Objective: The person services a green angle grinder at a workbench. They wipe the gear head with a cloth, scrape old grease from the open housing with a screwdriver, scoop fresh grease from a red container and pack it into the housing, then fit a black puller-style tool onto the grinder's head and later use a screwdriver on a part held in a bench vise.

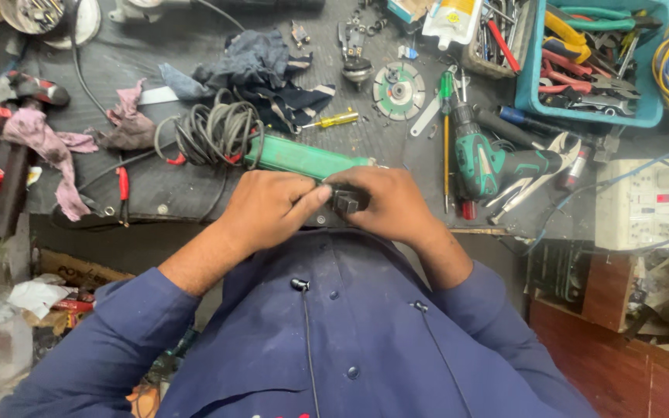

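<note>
A green power tool body (pixel 300 157) lies on the dark workbench, its grey cord coiled (pixel 218 131) at its left end. My left hand (pixel 269 209) grips the near end of the tool from the left. My right hand (pixel 392 203) closes on the same end from the right, with a small black part (pixel 347 202) showing between the fingers of both hands. Both hands sit at the bench's front edge, just above my blue jacket.
A green cordless drill (pixel 493 164), pliers (pixel 540 174) and a screwdriver (pixel 446 147) lie to the right. A cutting disc (pixel 399 90) and dark rags (pixel 261 66) are behind the tool. A blue tool tray (pixel 594 108) and white power strip (pixel 640 205) stand far right; pink rags (pixel 44 143) left.
</note>
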Tool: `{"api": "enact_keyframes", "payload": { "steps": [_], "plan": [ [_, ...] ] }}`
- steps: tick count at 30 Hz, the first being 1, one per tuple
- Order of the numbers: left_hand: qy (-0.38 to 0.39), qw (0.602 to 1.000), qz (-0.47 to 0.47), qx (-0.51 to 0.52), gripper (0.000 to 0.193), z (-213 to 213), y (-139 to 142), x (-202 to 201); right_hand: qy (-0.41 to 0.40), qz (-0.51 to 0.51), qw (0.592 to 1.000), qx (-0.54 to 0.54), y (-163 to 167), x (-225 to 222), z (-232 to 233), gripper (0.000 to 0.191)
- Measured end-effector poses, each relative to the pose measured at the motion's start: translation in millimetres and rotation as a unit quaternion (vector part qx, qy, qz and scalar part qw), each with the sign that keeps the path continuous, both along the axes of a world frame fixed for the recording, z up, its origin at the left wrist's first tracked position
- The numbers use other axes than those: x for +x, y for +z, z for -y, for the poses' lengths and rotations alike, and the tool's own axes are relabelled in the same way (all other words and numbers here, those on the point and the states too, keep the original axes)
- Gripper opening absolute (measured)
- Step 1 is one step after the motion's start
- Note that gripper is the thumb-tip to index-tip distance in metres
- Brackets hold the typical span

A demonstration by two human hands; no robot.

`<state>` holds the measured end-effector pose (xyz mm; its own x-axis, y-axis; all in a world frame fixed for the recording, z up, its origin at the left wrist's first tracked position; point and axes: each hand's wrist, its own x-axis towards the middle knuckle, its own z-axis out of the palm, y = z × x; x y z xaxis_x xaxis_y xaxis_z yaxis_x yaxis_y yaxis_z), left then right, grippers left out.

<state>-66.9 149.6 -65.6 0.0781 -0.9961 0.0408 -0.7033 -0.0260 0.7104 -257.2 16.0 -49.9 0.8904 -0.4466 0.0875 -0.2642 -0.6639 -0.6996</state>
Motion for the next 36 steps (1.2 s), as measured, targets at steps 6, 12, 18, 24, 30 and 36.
{"api": "enact_keyframes", "payload": {
  "steps": [6, 12, 18, 24, 30, 36],
  "plan": [
    [0.074, 0.932, -0.313, -0.167, 0.024, -8.9, 8.9, 26.7, -0.048, 0.016, 0.998, 0.036, 2.1, 42.6, -22.6, 0.037],
    [0.024, 0.870, -0.486, -0.085, 0.023, -9.6, -4.1, 67.8, -0.084, -0.043, 0.892, 0.442, 15.0, 84.1, -41.5, 0.027],
    [0.164, 0.810, -0.561, -0.044, 0.014, -11.1, -24.9, 84.2, -0.109, -0.049, 0.810, 0.573, 6.2, 107.1, -67.6, 0.023],
    [0.108, 0.759, -0.640, 0.050, 0.026, -34.4, -27.3, 109.8, -0.091, 0.027, 0.738, 0.668, -16.0, 116.7, -84.6, 0.039],
    [0.118, 0.734, -0.664, 0.073, 0.036, -41.3, -26.9, 118.0, -0.084, 0.051, 0.632, 0.769, -24.6, 122.9, -99.8, 0.067],
    [0.112, 0.692, -0.708, 0.081, 0.040, -58.8, -41.1, 123.6, -0.069, 0.066, 0.639, 0.763, -19.8, 129.3, -114.9, 0.063]
  ]
}}
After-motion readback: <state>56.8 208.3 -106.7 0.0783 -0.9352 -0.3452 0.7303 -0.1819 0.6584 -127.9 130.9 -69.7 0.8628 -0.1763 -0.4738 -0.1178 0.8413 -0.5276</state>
